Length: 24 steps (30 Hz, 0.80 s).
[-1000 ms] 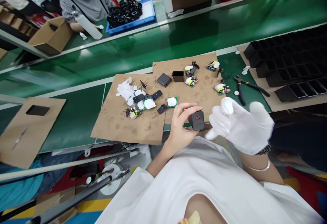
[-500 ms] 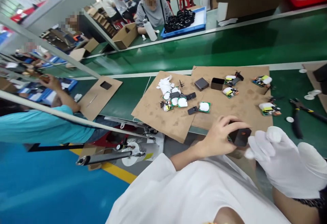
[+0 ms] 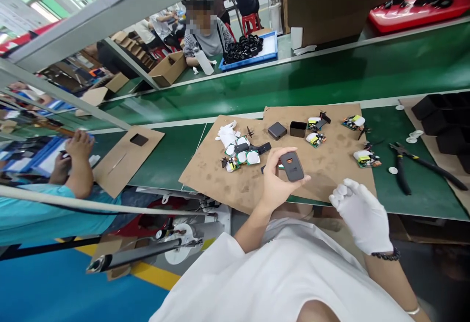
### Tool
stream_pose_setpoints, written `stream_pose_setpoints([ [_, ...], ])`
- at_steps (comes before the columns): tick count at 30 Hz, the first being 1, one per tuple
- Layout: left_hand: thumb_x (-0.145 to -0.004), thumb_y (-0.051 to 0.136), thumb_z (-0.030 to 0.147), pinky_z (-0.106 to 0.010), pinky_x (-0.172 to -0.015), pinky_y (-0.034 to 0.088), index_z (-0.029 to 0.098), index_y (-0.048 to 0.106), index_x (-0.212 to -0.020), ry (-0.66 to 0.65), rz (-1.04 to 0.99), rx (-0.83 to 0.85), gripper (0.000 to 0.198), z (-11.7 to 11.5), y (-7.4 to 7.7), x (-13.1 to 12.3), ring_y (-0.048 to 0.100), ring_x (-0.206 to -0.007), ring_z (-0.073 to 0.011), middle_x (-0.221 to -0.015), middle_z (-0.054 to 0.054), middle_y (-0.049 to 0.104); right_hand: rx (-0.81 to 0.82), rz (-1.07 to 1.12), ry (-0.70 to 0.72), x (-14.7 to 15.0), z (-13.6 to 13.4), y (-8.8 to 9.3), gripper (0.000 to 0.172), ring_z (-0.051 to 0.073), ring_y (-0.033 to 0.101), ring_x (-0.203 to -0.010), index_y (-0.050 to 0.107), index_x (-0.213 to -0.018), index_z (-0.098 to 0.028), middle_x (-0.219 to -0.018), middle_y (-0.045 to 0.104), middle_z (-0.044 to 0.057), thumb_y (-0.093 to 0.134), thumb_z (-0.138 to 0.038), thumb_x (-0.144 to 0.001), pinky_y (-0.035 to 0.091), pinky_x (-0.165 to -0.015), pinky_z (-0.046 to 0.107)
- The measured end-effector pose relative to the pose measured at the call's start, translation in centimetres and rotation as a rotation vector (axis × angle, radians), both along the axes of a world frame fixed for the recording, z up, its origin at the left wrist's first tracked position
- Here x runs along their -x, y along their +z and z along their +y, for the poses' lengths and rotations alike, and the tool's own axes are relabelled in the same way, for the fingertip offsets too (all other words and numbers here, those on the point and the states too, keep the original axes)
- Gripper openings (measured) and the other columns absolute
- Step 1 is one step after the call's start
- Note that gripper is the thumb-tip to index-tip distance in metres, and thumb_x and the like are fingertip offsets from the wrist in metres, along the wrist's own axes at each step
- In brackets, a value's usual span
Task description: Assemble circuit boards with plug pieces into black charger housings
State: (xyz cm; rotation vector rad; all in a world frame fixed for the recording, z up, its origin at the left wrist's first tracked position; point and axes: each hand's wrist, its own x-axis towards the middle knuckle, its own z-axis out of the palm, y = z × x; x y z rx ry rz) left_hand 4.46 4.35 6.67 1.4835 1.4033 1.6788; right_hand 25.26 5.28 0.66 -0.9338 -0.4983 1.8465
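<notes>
Between the thumb and fingers of my bare left hand (image 3: 276, 182) is a dark rectangular case (image 3: 293, 166), held up over the cardboard with its slotted end showing. My right hand (image 3: 362, 214), in a white glove, is apart from it near the table's front edge; its fingers are curled and nothing shows in them. Behind the case lie a closed dark box (image 3: 277, 130) and an open dark box (image 3: 298, 128). Circuit boards (image 3: 316, 139) with yellow and white parts rest to the right, and white-topped boards (image 3: 253, 157) lie to the left beside a crumpled white glove (image 3: 227, 133).
Black-handled pliers (image 3: 400, 170) lie on the green table right of the cardboard (image 3: 216, 180). Black boxes (image 3: 433, 111) stand at the far right. A co-worker's arm (image 3: 81, 170) is at the left. Across the belt are a blue tray (image 3: 271, 45) and a red tray (image 3: 389, 21).
My left hand has moved left and up with the case, turning its end into view. My gloved right hand has drawn away from the case, and the whole view has shifted.
</notes>
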Motion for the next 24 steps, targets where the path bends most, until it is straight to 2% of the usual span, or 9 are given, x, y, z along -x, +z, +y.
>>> stream_pose_setpoints([
  [4, -0.061, 0.088, 0.049, -0.034, -0.09, 0.051, 0.023, 0.061, -0.113, -0.016, -0.033, -0.025, 0.065, -0.1, 0.5, 0.1, 0.06, -0.103, -0.0213, -0.112, -0.007, 0.06, 0.016, -0.032, 0.013, 0.9, -1.1, -1.3, 0.016, 0.014, 0.053, -0.074, 0.069, -0.085, -0.028, -0.076, 0.05, -0.001, 0.07, -0.043, -0.08, 0.055, -0.071, 0.031],
  [10, -0.062, 0.088, 0.05, -0.038, -0.096, 0.051, 0.024, 0.059, -0.114, -0.069, -0.055, -0.048, 0.065, -0.3, 0.4, -0.3, 0.062, -0.107, -0.0228, -0.116, -0.009, 0.063, -0.053, -0.069, 0.043, 1.7, -1.5, -0.9, 0.016, 0.016, 0.054, -0.076, 0.069, -0.088, -0.027, -0.077, 0.052, 0.0, 0.068, -0.042, -0.081, 0.055, -0.077, 0.033],
  [13, -0.062, 0.087, 0.049, -0.037, -0.096, 0.05, 0.023, 0.06, -0.112, -0.085, -0.038, -0.033, 0.063, -0.4, 0.2, -0.6, 0.062, -0.108, -0.0228, -0.115, -0.009, 0.064, -0.074, -0.049, 0.048, 1.5, -1.5, 0.3, 0.017, 0.015, 0.053, -0.075, 0.069, -0.087, -0.028, -0.074, 0.052, -0.001, 0.068, -0.044, -0.082, 0.055, -0.086, 0.038],
  [16, -0.066, 0.086, 0.045, -0.037, -0.096, 0.05, 0.023, 0.061, -0.112, -0.102, -0.03, -0.04, 0.057, -0.5, -0.1, -0.8, 0.06, -0.11, -0.0227, -0.115, -0.009, 0.064, -0.115, 0.043, 0.089, 0.8, -1.6, 2.8, 0.02, 0.016, 0.052, -0.073, 0.067, -0.083, -0.028, -0.07, 0.052, -0.001, 0.065, -0.048, -0.083, 0.052, -0.099, 0.048],
  [19, -0.065, 0.088, 0.041, -0.037, -0.096, 0.049, 0.023, 0.062, -0.112, -0.127, -0.021, -0.031, 0.057, -0.7, -0.3, -0.9, 0.06, -0.11, -0.023, -0.115, -0.008, 0.064, -0.23, 0.102, 0.133, 0.2, -1.7, 5.4, 0.022, 0.015, 0.051, -0.068, 0.067, -0.084, -0.029, -0.07, 0.054, -0.001, 0.06, -0.05, -0.087, 0.049, -0.103, 0.053],
  [22, -0.063, 0.089, 0.039, -0.04, -0.1, 0.047, 0.023, 0.062, -0.112, -0.194, -0.014, 0.027, 0.058, -0.7, -0.8, -1.3, 0.06, -0.112, -0.0245, -0.117, -0.009, 0.064, -0.35, -0.065, 0.113, 0.3, -1.6, 6.4, 0.022, 0.017, 0.057, -0.076, 0.069, -0.087, -0.028, -0.08, 0.061, 0.001, 0.063, -0.048, -0.086, 0.049, -0.103, 0.048],
  [24, -0.063, 0.089, 0.036, -0.041, -0.102, 0.046, 0.022, 0.062, -0.112, -0.272, -0.055, 0.072, 0.058, -0.8, -1.5, -1.9, 0.061, -0.114, -0.0249, -0.119, -0.01, 0.064, -0.363, -0.269, 0.071, 0.6, -1.5, 5.7, 0.024, 0.021, 0.062, -0.097, 0.07, -0.098, -0.028, -0.102, 0.067, 0.003, 0.071, -0.046, -0.081, 0.047, -0.105, 0.043],
])
